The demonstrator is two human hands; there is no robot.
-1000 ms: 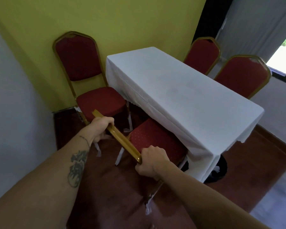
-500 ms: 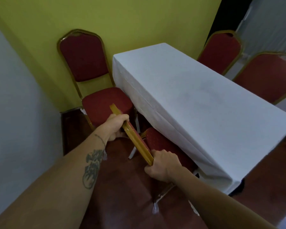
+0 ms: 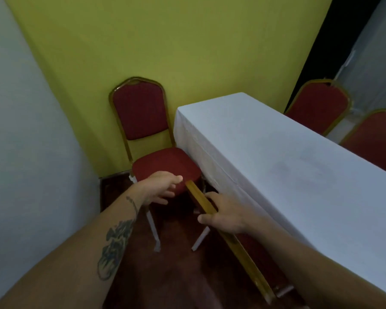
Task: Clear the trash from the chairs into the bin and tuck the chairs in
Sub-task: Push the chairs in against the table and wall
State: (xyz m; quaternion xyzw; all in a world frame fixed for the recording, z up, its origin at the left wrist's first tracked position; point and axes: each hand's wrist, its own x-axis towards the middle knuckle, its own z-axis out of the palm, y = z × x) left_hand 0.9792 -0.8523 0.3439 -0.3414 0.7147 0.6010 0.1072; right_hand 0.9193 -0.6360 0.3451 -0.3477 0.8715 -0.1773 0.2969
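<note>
Surroundings: table (image 3: 276,157) under a white cloth, right of centre; yellow wall (image 3: 165,41) far; dark red floor (image 3: 176,264) near.
Obstruction: cloth edge overhangs the near chair (image 3: 239,241); its seat is mostly hidden beneath.
Chair count: four red, gold-framed; corner chair (image 3: 163,166) far left, untucked; two chairs (image 3: 319,108) beyond the table.
Trash, bin: none in view.
Left hand (image 3: 163,186): fingers spread, hovering over the corner chair seat, gripping nothing.
Right hand (image 3: 223,215): fingers loose, resting on the near chair's gold top rail; not clamped.
</note>
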